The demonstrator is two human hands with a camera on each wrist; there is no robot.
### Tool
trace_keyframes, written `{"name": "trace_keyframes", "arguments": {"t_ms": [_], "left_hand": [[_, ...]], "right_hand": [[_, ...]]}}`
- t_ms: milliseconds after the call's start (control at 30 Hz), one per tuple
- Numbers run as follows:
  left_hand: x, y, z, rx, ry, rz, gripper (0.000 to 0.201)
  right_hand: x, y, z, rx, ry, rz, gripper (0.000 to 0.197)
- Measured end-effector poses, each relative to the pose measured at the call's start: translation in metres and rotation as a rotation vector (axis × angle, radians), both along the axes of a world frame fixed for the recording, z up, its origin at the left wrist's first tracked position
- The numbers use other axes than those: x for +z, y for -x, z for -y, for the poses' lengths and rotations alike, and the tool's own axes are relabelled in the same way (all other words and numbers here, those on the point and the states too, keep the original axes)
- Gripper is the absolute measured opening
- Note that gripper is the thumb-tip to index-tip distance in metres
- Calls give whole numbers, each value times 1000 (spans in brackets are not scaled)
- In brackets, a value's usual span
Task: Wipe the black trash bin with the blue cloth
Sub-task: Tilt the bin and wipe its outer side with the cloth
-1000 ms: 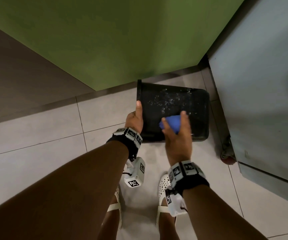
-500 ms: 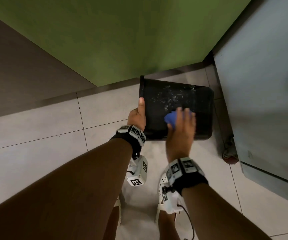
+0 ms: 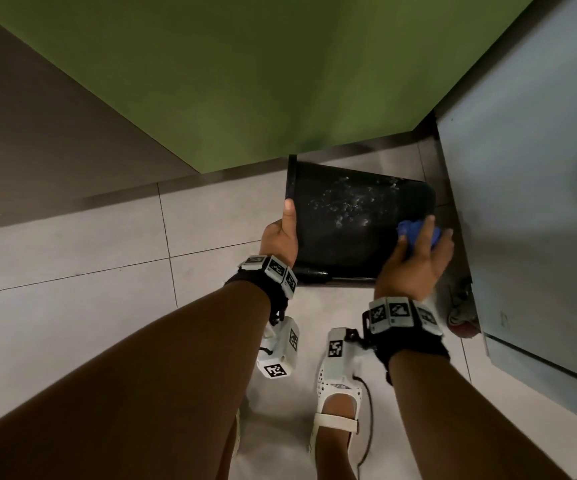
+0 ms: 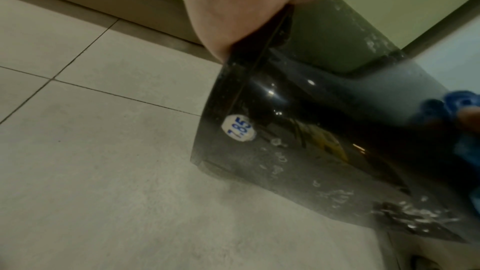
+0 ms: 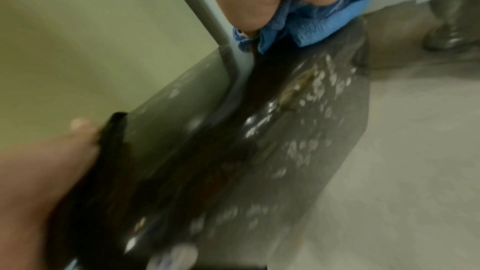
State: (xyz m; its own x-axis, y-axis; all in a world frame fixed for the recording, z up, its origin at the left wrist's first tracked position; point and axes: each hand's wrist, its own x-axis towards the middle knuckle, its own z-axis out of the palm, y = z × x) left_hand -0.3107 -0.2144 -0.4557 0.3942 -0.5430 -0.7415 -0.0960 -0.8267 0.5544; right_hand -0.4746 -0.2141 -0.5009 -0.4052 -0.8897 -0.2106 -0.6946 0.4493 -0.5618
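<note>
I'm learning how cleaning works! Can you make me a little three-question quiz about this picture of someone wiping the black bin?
1. True or false: the right hand presses the blue cloth on the black trash bin.
2. What does the left hand grip? A) the bin's rim B) the cloth C) a shoe
3. Fill in: the round white sticker on the bin reads ____.

Key: 1 true. 2 A. 3 7.85.
</note>
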Motion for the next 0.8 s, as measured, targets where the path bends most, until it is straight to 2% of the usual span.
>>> {"name": "trace_keyframes", "arguments": {"t_ms": [133,200,267,333,400,467,567,633,700,800], "left_hand": [[-3,-1,0,29,2,-30,56],[-4,-1,-1,93,20,-64,56],[-3,-1,-2,137,34,-88,56],[-2,0,-2,89,25,-55,55],[1,0,-2,56,15,-5,54],[0,-1,-3,37,10,3,55],[-2,0,-3,36,12,0,55],[-3,0,-2,62,21,-10,55],[-3,-1,-1,65,26,-14,55],[-5,-2,0,59,31,-16,55]], "right_hand": [[5,-50,-31,427,108,-37,43],[11,-69,-41,672,141,-45,46],[15,-75,-38,811,215,-84,44],[14,-66,-29,736,252,-97,41],[9,-49,-14,508,80,-32,44],[0,-26,0,292,-17,-43,48],[-2,-4,19,52,8,-28,50],[-1,-6,23,-36,12,-48,51],[0,-19,14,39,5,-71,50],[9,-53,-9,410,45,-43,47]]}}
